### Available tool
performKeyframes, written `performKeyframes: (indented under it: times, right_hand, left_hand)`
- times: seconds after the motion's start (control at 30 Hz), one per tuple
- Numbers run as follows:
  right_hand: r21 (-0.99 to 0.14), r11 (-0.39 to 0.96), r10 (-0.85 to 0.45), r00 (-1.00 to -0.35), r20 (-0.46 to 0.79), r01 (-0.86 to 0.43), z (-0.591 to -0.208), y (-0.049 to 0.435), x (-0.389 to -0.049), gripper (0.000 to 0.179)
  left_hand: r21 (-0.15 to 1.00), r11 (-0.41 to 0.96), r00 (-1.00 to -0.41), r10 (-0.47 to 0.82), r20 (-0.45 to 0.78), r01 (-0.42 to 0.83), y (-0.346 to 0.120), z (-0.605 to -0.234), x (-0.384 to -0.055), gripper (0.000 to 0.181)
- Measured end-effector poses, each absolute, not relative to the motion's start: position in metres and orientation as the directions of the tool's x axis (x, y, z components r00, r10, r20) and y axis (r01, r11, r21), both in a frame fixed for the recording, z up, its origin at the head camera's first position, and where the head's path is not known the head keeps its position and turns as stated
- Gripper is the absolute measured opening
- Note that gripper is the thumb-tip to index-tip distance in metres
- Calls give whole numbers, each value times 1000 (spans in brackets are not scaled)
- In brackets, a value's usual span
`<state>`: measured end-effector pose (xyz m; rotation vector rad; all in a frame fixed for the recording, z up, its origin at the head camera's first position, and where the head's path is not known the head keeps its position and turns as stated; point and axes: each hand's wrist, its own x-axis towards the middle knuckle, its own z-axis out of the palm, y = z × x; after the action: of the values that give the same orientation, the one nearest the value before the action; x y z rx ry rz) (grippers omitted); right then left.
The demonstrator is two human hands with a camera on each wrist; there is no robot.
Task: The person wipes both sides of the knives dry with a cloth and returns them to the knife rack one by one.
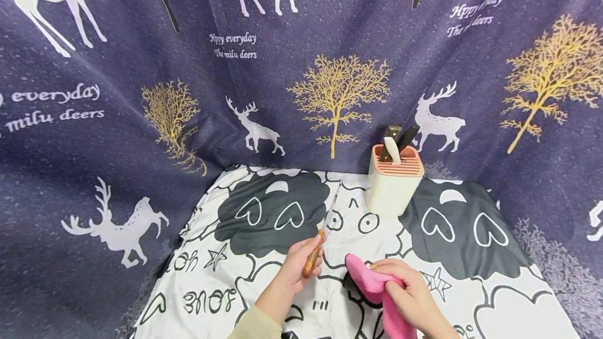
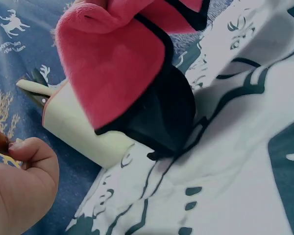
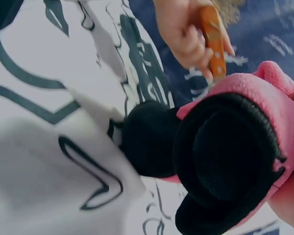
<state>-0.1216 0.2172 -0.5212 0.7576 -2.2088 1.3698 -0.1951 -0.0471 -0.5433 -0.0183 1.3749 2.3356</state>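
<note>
My left hand (image 1: 298,264) grips the brown wooden handle of a knife (image 1: 313,259), its narrow blade slanting up and away from me, seen nearly edge-on. In the right wrist view the orange-brown knife handle (image 3: 214,41) shows with rivets. To the right, my right hand (image 1: 409,289) pinches a pink cloth (image 1: 365,276) between thumb and fingers, and the cloth hangs down in folds. Black edging and a dark underside of the cloth (image 2: 117,63) appear in the left wrist view. Cloth and blade are apart in the head view.
A white knife block (image 1: 393,190) with a slotted pink top stands at the back right, holding several knives with dark and white handles. Beneath lies a black-and-white patterned cover (image 1: 212,276). A dark blue curtain (image 1: 264,77) with deer and trees hangs behind and at the sides.
</note>
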Motion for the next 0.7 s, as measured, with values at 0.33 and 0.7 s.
performKeyframes:
  times: [0.33,0.7]
  right_hand:
    - [-762,399,-40,-840,541,-510,-520,253,-133,42]
    - [-712,445,-27,-803,595,-542,-488,261,-155,41]
  left_hand:
    - [902,-303,-929,299,-216,-307,-44,-544,-185,8]
    - [905,-259,-881,427,-206,-337,-39,-540,-174,30]
